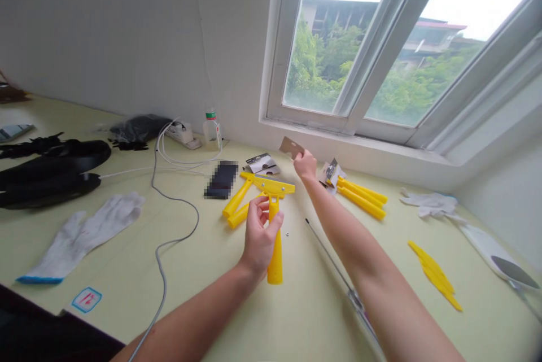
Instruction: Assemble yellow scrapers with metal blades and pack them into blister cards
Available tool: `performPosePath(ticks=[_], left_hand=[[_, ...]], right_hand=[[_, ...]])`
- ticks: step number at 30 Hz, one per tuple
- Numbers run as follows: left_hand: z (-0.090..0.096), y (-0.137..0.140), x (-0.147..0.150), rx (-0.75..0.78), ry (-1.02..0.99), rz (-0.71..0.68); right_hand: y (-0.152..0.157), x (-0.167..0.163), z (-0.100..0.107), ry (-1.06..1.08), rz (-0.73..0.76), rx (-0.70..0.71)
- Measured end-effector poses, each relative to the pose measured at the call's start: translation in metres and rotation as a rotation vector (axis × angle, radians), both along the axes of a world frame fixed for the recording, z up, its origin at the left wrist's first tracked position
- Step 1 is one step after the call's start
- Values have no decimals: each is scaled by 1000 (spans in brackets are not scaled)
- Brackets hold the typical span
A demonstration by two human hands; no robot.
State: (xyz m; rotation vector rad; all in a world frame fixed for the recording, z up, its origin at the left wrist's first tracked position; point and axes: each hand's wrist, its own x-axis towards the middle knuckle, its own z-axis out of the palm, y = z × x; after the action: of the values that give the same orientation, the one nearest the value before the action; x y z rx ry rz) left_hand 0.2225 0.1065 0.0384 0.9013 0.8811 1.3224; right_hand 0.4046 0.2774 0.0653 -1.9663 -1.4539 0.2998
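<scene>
A pale green worktop (228, 317) stands below a window. At the centre of the frame, a yellow scraper (276, 257) is held with its wide head uppermost. Of the hands, the left hand (259, 232) has its fingers curled around the scraper's handle; the right hand (305, 164), farther up the frame, is closed in a pinch on a flat brown card (290, 146) with a slot cut in it.

Right of centre, a black-and-white printed package (332, 172) covers one end of several yellow handles (362, 198), which stick out toward the right. A similar printed package (261, 164) lies just behind the scraper's head. Their print is too small to read. Upper left of centre stands a clear bottle (212, 131) with a green cap; its contents are unclear. Farther left, a see-through bag (139, 126) has something dark inside. At lower left, a blue-bordered label (87, 299) seems to read "12" in red.
</scene>
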Motion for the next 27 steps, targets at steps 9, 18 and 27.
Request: performPosePath(ticks=[9,18,27], left_hand=[[50,4,-26,98,-385,30],[44,-26,2,236,-158,-189],[23,-32,2,317,81,-342]], right_hand=[[-215,59,6,19,350,-24],[-298,17,-3,260,379,-108],[-301,9,-23,933,275,-26]])
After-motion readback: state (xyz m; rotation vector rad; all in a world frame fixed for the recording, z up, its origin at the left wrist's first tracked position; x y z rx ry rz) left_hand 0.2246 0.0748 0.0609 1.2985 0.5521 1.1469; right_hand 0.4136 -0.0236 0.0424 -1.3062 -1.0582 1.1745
